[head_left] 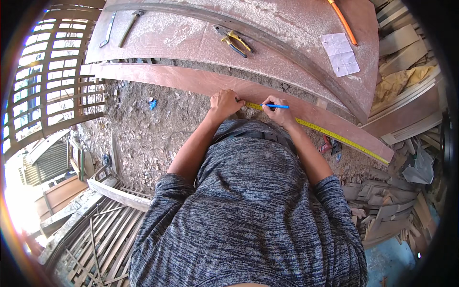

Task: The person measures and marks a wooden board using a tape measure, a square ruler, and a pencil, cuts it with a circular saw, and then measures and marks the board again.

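Observation:
A long, narrow plywood strip [177, 79] lies crosswise in front of me. Along its near edge runs the yellow blade of a tape measure [334, 137], reaching the strip's right end. My left hand [224, 103] is closed on the tape measure near the middle of the strip, its fingers hiding most of what they grip. Just to the right, my right hand [281, 114] pinches a slim blue pen [276, 106], held almost level over the tape. Whether its tip touches the wood cannot be made out.
Beyond the strip, a dusty plywood sheet [287, 28] bears a wooden batten [306, 57], pliers [232, 42], a hammer [130, 28], an orange-handled tool [343, 21] and a paper sheet [340, 53]. Scrap wood [387, 205] is piled at right; a slatted frame [52, 71] stands left.

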Demonstrator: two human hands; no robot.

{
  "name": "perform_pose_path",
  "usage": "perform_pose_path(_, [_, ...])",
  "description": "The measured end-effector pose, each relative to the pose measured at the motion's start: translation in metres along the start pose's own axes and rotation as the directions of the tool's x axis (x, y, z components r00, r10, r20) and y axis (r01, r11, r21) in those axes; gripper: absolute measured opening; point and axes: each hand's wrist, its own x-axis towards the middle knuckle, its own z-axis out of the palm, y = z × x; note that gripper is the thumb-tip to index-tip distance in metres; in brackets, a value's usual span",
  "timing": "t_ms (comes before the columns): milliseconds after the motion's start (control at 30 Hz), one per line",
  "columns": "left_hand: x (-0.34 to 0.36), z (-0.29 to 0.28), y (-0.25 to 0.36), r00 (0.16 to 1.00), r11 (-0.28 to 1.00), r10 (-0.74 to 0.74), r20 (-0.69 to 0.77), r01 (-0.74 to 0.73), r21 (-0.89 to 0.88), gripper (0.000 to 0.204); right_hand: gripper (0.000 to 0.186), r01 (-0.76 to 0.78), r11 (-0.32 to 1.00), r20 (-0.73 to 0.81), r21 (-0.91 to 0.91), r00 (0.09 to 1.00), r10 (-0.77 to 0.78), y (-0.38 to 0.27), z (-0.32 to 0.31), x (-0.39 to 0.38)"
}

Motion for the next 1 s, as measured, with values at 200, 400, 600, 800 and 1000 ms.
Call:
perform_pose_path(200, [-0.002,-0.006,0.004,0.999,1.0,-0.001,0.038,0.001,0.005,0.042,0.021,-0.007,1.0,0.006,-0.001,1.0,0.007,-0.003,-0.001,0.0])
perform_pose_path(400, [-0.002,-0.004,0.003,1.0,1.0,0.012,0.011,-0.012,0.001,0.041,0.02,0.018,1.0,-0.016,-0.008,1.0,-0.018,-0.004,-0.001,0.0])
perform_pose_path(600, [-0.002,-0.003,0.001,1.0,1.0,0.013,0.0,-0.013,-0.004,0.04,0.019,0.037,0.999,-0.036,-0.022,0.999,-0.038,-0.003,0.0,0.0])
perform_pose_path(800, [-0.004,-0.009,0.006,0.999,1.0,-0.009,0.031,0.009,-0.021,0.041,0.019,0.029,1.0,-0.025,0.002,0.999,-0.029,-0.005,0.0,-0.001])
perform_pose_path(1000, [-0.005,-0.012,0.008,0.999,1.0,-0.021,0.041,0.022,-0.015,0.041,0.018,0.047,0.999,-0.032,-0.028,0.998,-0.047,-0.002,0.001,0.0])
